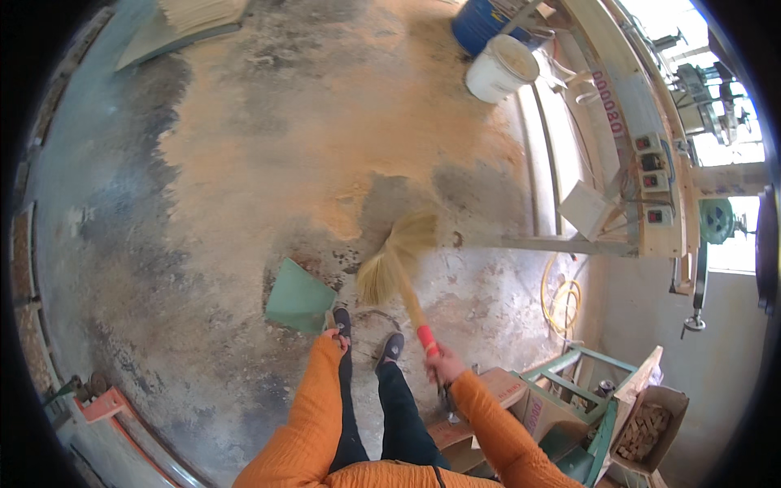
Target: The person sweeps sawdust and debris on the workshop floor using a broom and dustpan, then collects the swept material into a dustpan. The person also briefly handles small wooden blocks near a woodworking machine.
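My left hand [336, 337] is closed round the handle of a green dustpan [299, 298], which rests on or just above the floor left of my feet. My right hand [443, 366] grips the handle of a straw broom [397, 259] below its red band. The broom's bristles fan out ahead of my feet, slightly blurred, to the right of the dustpan. Tan sawdust [325, 122] is spread over the concrete floor beyond the broom.
A white bucket [500, 69] and a blue drum [480, 28] stand at the far right. Along the right runs a wooden machine bench [626, 122] with switches. A yellow hose [561, 305] lies coiled below it. Cardboard boxes [541, 415] and a green frame [602, 366] are near my right arm.
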Tool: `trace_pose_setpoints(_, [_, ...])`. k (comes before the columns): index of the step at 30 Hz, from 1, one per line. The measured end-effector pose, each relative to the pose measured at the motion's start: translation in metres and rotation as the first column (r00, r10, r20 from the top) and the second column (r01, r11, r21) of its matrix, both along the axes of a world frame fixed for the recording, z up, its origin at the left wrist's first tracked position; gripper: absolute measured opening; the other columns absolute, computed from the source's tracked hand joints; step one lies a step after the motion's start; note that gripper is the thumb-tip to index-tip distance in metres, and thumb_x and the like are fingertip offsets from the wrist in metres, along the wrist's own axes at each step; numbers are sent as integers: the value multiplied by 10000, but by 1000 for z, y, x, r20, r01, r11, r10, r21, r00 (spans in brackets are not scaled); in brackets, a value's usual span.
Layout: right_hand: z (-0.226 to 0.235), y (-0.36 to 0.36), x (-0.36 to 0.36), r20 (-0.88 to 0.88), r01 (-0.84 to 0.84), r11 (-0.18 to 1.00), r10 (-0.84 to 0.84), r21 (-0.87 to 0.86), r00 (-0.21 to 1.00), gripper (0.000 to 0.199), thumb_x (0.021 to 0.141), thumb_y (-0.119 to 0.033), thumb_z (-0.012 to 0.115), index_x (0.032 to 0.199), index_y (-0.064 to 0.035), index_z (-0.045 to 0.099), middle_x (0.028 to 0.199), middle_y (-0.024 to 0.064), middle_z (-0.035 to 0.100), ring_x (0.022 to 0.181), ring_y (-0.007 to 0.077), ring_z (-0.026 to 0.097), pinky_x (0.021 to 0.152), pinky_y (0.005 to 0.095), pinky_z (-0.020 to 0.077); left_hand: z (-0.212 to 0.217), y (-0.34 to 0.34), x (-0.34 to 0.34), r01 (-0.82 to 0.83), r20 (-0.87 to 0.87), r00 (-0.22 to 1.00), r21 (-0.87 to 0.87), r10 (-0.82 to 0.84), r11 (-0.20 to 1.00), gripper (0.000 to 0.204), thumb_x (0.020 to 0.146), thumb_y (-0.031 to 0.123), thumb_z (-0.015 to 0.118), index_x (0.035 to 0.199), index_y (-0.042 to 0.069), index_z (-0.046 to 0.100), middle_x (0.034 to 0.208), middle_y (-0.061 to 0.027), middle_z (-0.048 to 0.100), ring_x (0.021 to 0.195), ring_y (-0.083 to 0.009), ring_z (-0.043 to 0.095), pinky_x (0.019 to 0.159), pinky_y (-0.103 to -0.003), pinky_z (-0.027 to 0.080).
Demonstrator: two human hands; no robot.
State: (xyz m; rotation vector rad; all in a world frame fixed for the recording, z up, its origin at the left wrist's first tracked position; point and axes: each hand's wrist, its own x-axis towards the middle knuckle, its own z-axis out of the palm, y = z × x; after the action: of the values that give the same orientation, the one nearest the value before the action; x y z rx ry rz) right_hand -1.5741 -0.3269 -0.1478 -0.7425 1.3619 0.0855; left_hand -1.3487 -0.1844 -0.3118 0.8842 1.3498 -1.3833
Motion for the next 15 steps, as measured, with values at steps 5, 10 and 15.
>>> trace_pose_setpoints(5, [16, -58, 32, 180, 121, 992, -127, 44, 975, 211, 747, -86, 549, 925, -109, 438, 595, 42, 456, 424, 132, 428, 365, 286, 354, 65, 63, 27, -91, 134, 983, -244, 127, 966, 150, 810, 151, 518, 783, 16, 459, 601, -83, 455, 499, -173, 454, 442, -264, 403])
trace_pose_setpoints(10, [67, -41, 28, 325, 178, 901, -319, 396, 890, 177, 811, -246, 512, 921, -135, 430, 591, 51, 468, 421, 146, 448, 364, 286, 354, 131, 142, 5, -242, -20, 970, -193, 243, 951, 229, 810, 237, 525, 779, 19, 463, 609, -63, 493, 464, -166, 473, 436, -265, 425])
trace_pose_setpoints(15, [125, 12, -13, 292, -249, 939, 176, 235, 940, 164, 827, -253, 490, 927, -139, 429, 585, 54, 458, 450, 159, 479, 373, 289, 382, 173, 216, -27, -352, 32, 934, -97, 357, 931, 257, 808, 273, 515, 759, 28, 455, 590, -56, 485, 458, -168, 468, 427, -280, 425])
